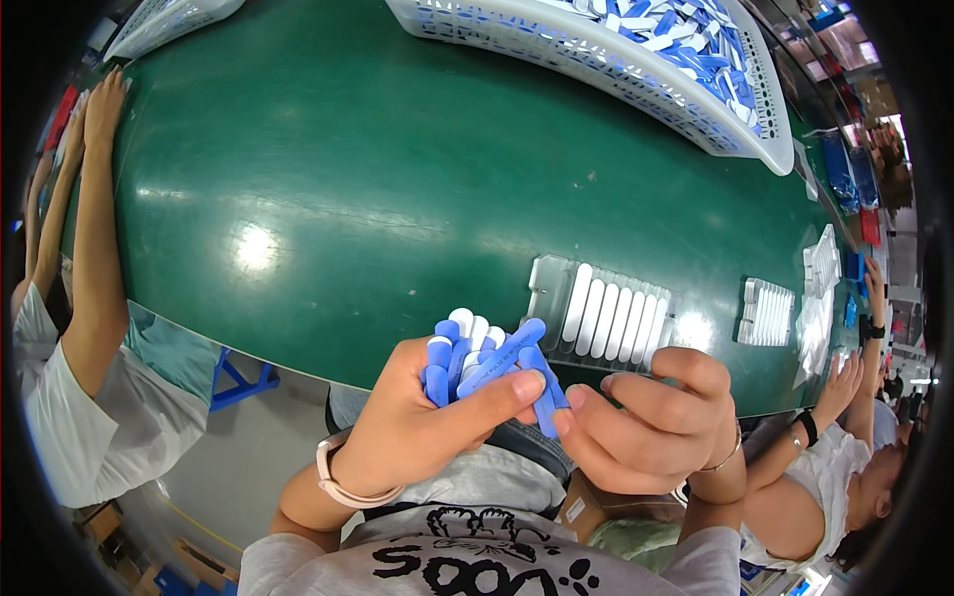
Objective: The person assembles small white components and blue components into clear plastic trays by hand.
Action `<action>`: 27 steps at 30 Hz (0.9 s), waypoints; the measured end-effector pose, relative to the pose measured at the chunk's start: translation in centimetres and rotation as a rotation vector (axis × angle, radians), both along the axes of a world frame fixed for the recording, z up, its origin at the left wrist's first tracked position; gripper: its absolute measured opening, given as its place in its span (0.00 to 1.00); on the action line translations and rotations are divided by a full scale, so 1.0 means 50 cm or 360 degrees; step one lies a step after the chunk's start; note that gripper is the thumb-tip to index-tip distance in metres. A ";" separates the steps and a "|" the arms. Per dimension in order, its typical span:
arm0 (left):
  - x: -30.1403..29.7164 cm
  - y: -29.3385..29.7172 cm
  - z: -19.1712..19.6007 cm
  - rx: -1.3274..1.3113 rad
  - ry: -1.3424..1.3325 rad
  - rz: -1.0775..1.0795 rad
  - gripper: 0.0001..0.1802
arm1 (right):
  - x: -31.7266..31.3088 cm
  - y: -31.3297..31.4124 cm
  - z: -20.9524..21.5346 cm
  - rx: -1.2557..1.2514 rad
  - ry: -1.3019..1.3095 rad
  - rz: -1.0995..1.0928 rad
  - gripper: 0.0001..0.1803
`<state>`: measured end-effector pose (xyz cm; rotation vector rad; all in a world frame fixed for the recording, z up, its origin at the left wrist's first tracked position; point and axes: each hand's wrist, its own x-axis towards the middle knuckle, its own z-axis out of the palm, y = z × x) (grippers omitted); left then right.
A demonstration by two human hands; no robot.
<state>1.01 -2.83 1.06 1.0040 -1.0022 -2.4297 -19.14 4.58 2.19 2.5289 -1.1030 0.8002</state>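
Observation:
My left hand is closed around a bunch of small flat sticks with rounded ends, blue on one face and white on the other. Its thumb presses on the sticks at the front, and dark print runs along one blue face. The fingertips of my right hand close at the lower end of one blue stick, beside the left thumb. Just beyond my hands lies a clear slotted tray, where several white sticks sit side by side.
A white perforated basket heaped with blue and white sticks stands at the far right. Another basket is at the far left. To the right are a second filled tray and clear plastic. Co-workers' arms reach onto the green table from both sides.

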 end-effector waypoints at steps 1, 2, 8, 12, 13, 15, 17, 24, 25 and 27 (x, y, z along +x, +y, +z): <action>-0.004 0.004 0.002 -0.0003 -0.0003 0.0009 0.09 | 0.003 0.004 -0.002 -0.0003 -0.0003 0.0009 0.11; -0.009 0.008 0.005 -0.0054 -0.0007 0.0097 0.09 | 0.007 0.007 -0.003 -0.0006 -0.0034 -0.0027 0.11; -0.004 0.008 -0.004 0.0099 0.0165 0.0165 0.09 | 0.015 0.017 -0.016 -0.0137 0.0158 -0.0040 0.14; 0.000 -0.003 -0.006 0.0304 0.0175 0.0251 0.08 | 0.023 0.021 -0.004 0.0087 -0.0047 -0.0036 0.12; -0.001 -0.004 -0.003 0.0287 0.0116 0.0276 0.07 | 0.025 0.022 -0.003 0.0176 -0.0118 -0.0058 0.11; -0.001 -0.008 0.000 0.0242 0.0071 0.0228 0.07 | 0.026 0.003 -0.022 0.0070 -0.0240 -0.0061 0.10; -0.002 -0.004 0.000 0.0197 0.0018 0.0184 0.07 | 0.023 -0.002 -0.024 -0.0008 -0.0261 -0.0098 0.11; -0.004 0.002 -0.006 0.0054 0.0072 0.0193 0.08 | 0.026 0.028 -0.031 -0.0090 -0.0145 -0.0058 0.13; -0.003 -0.001 -0.003 0.0175 0.0061 0.0213 0.09 | 0.027 0.029 -0.040 -0.0208 -0.0183 -0.0056 0.13; 0.001 -0.006 -0.003 0.0167 0.0079 0.0220 0.09 | 0.026 0.034 -0.040 -0.0201 -0.0165 -0.0040 0.12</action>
